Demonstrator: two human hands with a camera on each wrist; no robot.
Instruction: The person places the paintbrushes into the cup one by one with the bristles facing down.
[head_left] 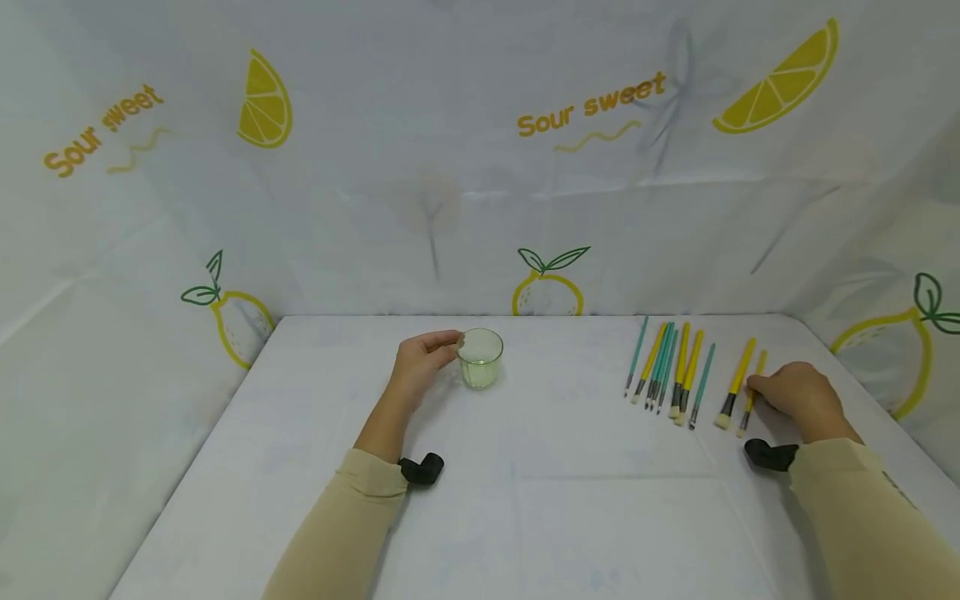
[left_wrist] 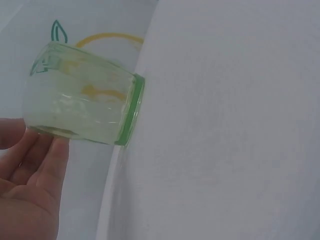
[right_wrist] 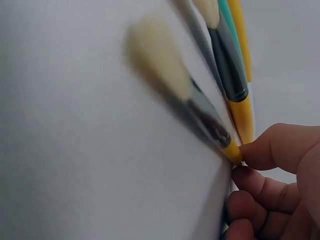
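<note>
A clear greenish glass cup stands upright toward the back of the table, left of the brushes. At its left side my left hand holds it near the rim, the fingertips against the wall. Over on the right, my right hand pinches the yellow handle of a thin paintbrush between thumb and index finger. Its pale bristles point toward the table's front. Just left of it lies a thicker yellow paintbrush.
Several more paintbrushes with yellow or teal handles lie side by side, bristles toward me. A white cloth covers the table. Behind rises a white backdrop printed with lemons and lettering.
</note>
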